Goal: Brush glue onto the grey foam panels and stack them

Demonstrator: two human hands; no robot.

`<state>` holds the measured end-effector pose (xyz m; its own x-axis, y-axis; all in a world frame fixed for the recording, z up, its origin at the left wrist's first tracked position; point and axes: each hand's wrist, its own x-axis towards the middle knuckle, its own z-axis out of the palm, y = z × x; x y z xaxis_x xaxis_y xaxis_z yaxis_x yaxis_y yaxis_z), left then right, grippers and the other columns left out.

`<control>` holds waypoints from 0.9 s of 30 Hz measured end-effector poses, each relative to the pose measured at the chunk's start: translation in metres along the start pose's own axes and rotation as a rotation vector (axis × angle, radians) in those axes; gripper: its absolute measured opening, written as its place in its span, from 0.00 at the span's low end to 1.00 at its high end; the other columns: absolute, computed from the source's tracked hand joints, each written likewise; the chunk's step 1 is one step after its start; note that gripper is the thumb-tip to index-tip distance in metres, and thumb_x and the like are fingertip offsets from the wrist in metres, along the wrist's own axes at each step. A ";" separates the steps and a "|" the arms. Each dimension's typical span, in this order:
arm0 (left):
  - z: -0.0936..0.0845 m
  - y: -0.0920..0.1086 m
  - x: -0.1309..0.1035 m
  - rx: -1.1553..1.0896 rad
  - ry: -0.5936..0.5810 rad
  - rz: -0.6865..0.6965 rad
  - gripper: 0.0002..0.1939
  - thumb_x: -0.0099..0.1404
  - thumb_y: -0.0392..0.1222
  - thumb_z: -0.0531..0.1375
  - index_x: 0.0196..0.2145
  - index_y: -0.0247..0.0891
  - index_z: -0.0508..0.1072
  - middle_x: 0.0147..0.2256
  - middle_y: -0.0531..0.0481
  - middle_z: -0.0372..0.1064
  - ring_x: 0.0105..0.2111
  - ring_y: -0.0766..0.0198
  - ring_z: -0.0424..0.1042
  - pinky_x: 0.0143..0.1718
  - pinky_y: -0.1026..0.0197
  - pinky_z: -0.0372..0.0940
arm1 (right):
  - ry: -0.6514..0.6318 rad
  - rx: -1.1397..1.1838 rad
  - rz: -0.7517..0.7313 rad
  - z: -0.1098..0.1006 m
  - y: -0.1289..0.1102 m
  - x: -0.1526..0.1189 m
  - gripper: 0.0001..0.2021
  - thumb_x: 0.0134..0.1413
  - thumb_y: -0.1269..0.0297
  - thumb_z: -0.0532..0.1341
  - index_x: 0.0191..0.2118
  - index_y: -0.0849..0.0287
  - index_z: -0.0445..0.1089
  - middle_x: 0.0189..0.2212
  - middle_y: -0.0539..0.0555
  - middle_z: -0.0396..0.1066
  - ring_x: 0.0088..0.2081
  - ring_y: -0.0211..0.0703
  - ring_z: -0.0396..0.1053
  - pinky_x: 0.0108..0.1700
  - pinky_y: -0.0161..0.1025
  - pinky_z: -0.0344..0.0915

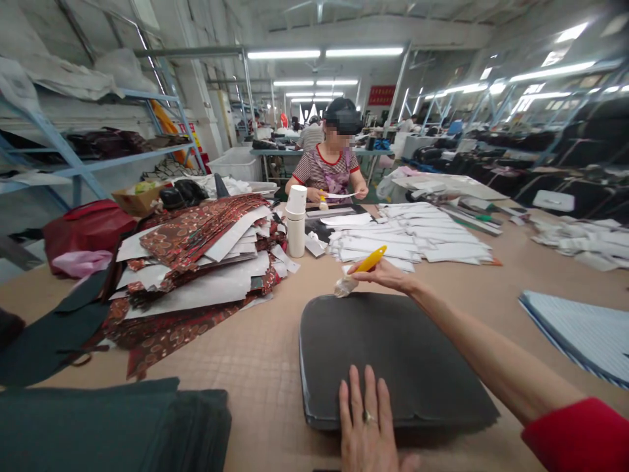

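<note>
Mid-frame, I see the right hand point(382, 274) gripping a yellow brush point(371, 259), the left hand point(367, 426) spread flat on a dark stack point(378, 341) below.

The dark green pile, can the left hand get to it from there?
Probably yes: the left hand rests flat on the dark grey stack, and just tabletop shows between that stack and the green pile.

your brush point(370, 260) has a smooth yellow plastic handle, while the dark sheets point(368, 334) before you look matt and smooth; around your dull brown worktop point(260, 367), patterned sheets point(201, 233) resemble cloth, white strips point(407, 236) look papery and matt, and blue shelving point(73, 164) appears painted metal.
</note>
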<state>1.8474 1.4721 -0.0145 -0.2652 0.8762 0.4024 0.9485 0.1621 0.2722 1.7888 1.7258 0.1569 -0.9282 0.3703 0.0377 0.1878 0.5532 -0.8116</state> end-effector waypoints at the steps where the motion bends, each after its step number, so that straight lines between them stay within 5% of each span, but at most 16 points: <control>1: 0.002 0.001 0.000 0.029 0.025 -0.027 0.49 0.56 0.60 0.56 0.65 0.36 0.37 0.63 0.36 0.44 0.60 0.35 0.51 0.51 0.36 0.63 | 0.005 -0.006 0.010 -0.010 0.005 -0.005 0.17 0.40 0.53 0.66 0.35 0.61 0.74 0.30 0.52 0.71 0.31 0.41 0.65 0.34 0.38 0.61; 7: 0.011 0.002 0.002 0.189 0.134 -0.006 0.50 0.51 0.59 0.59 0.64 0.35 0.44 0.61 0.36 0.52 0.59 0.35 0.54 0.51 0.36 0.60 | 0.109 -0.019 0.059 -0.063 0.032 -0.048 0.18 0.39 0.50 0.65 0.33 0.59 0.74 0.29 0.52 0.70 0.33 0.43 0.64 0.37 0.40 0.62; 16: 0.007 0.002 0.006 0.280 0.176 -0.050 0.44 0.49 0.51 0.60 0.62 0.35 0.53 0.60 0.38 0.56 0.61 0.40 0.49 0.56 0.37 0.52 | 0.415 -0.035 0.157 -0.111 0.069 -0.122 0.20 0.37 0.48 0.64 0.30 0.62 0.73 0.25 0.54 0.69 0.26 0.41 0.61 0.28 0.40 0.59; 20: 0.005 0.000 0.007 0.284 0.185 -0.045 0.43 0.49 0.52 0.60 0.60 0.35 0.56 0.60 0.38 0.57 0.61 0.40 0.50 0.57 0.38 0.51 | 0.588 -0.054 0.164 -0.108 0.067 -0.133 0.19 0.39 0.48 0.62 0.31 0.61 0.72 0.24 0.52 0.69 0.27 0.43 0.64 0.31 0.40 0.60; 27: -0.007 0.002 0.010 0.279 0.150 -0.028 0.40 0.50 0.49 0.59 0.60 0.35 0.57 0.61 0.40 0.55 0.63 0.42 0.45 0.58 0.40 0.48 | 0.747 -0.083 0.170 -0.061 0.068 -0.132 0.13 0.44 0.54 0.59 0.30 0.58 0.71 0.28 0.53 0.73 0.34 0.47 0.70 0.36 0.40 0.64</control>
<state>1.8458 1.4776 -0.0038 -0.2951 0.7960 0.5284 0.9458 0.3217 0.0435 1.9437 1.7600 0.1322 -0.4263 0.8446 0.3239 0.3597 0.4868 -0.7960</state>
